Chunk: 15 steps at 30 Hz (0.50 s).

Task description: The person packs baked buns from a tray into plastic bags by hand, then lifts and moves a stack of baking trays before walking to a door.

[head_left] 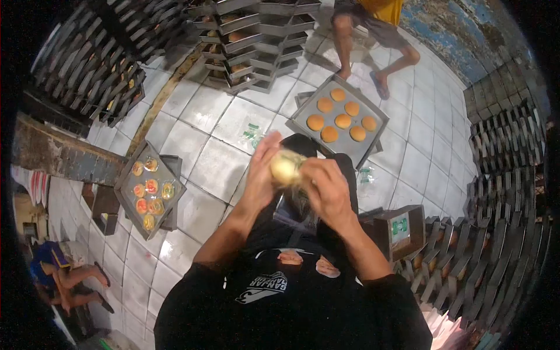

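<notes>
My black T-shirt (326, 303), printed in white lettering, fills the foreground, both bare forearms reaching out from its sleeves. Between my hands, above my dark-trousered knees (297, 144), is a pale yellow bun (284, 169), blurred and seemingly wrapped in clear film. My left hand (260, 175) stands at the bun's left side, fingers straight and close together, their tips smeared; I cannot tell whether the thumb closes on it. At the other side my right hand (329, 189) bends its fingers inward, pinching the bun's edge, though blur hides whether they grip bread or film.

Just beside my right arm, a metal box (415, 236) holds clear, green-printed wrappers (400, 227). Beyond my knees, a large metal tray (300, 116) bears eight golden-brown buns (343, 121), spaced apart and unwrapped. Two more printed wrappers lie on the white tiled floor (201, 189), one before my left hand, the other near the tray's lower edge. Off to my left, a smaller tray (131, 201) carries rounds with red, yellow and green toppings (151, 186).

Stacked metal trays (251, 44) rise ahead, with more racked along both sides. At the far edge of the large tray are the bare legs of a person in a yellow top (386, 10); another person, in blue (49, 262), is at far left. A wall of peeling blue paint (449, 35) closes the scene.
</notes>
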Each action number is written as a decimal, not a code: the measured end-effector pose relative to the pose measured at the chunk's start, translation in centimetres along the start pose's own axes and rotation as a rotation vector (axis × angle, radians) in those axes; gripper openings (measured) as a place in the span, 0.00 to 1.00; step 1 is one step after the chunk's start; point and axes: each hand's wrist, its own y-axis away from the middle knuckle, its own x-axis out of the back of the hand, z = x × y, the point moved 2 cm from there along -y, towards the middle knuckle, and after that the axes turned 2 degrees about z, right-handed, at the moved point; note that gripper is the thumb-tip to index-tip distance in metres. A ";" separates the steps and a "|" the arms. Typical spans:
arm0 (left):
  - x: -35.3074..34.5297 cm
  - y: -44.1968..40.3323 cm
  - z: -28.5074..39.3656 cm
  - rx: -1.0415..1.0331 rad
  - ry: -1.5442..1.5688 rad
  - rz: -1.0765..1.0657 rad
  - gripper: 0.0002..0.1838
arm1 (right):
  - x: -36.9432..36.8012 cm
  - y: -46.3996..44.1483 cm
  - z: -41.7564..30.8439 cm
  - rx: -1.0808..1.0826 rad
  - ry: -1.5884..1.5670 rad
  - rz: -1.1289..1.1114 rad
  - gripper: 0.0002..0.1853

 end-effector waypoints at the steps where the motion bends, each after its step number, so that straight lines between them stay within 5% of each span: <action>1: 0.7 -1.6 0.2 0.020 -0.136 0.008 0.23 | -0.4 0.0 1.6 -0.194 -0.033 -0.007 0.14; 3: 0.4 -2.0 0.2 0.092 -0.051 -0.169 0.19 | -0.9 0.0 4.5 -0.587 -0.127 -0.053 0.14; 5: -0.6 -1.7 0.5 0.066 -0.118 -0.191 0.18 | -0.9 -0.4 5.4 -0.571 -0.085 0.026 0.13; 7: -0.7 -2.2 0.2 -0.256 -0.319 -0.088 0.18 | -1.0 -0.7 5.3 -0.556 -0.065 0.078 0.12; 9: -0.7 -2.6 0.0 -0.294 -0.363 -0.060 0.16 | -0.9 -1.2 5.0 -0.343 0.018 0.029 0.10; 12: -1.5 -2.8 0.7 -0.233 -0.352 0.021 0.14 | -0.4 -1.9 4.0 -0.354 -0.006 0.068 0.10; 15: -1.2 -3.6 1.2 -0.105 -0.260 0.135 0.15 | -0.6 -2.2 7.3 -0.792 -0.454 0.107 0.16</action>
